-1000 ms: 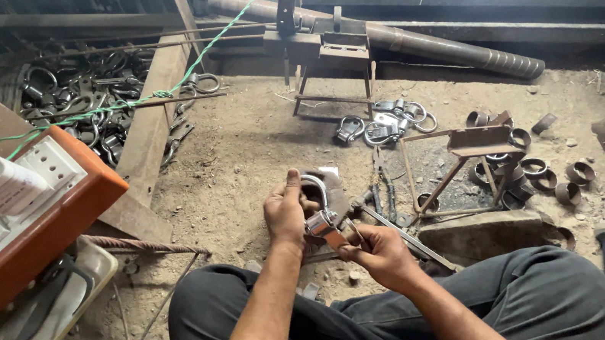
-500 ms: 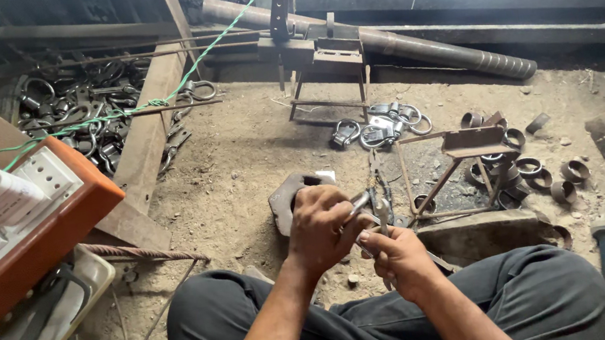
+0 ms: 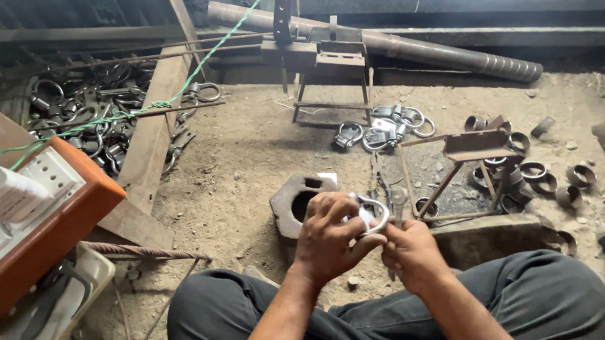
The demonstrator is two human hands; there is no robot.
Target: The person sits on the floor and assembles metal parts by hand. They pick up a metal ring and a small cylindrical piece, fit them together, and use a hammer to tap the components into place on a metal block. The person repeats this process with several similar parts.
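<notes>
the person is seen from above, only arms, hands and legs are in view. both forearms are bare, no sleeves visible up to the lower edge of the pic, so the top is prob. short-sleeved or out of view. the left hand (image 3: pixel 330 237) and the right hand (image 3: pixel 411 255) wear no gloves, no watch, no ring or bracelet that can be seen. fingers look dusty w/ some dark grime, esp. near the knuckles. the legs are covered w/ dark grey-black trousers (image 3: pixel 259 314), loose cloth w/ soft folds around the knees and thighs. fabric looks a bit worn and dusty. feet and shoes are not in view.
</notes>
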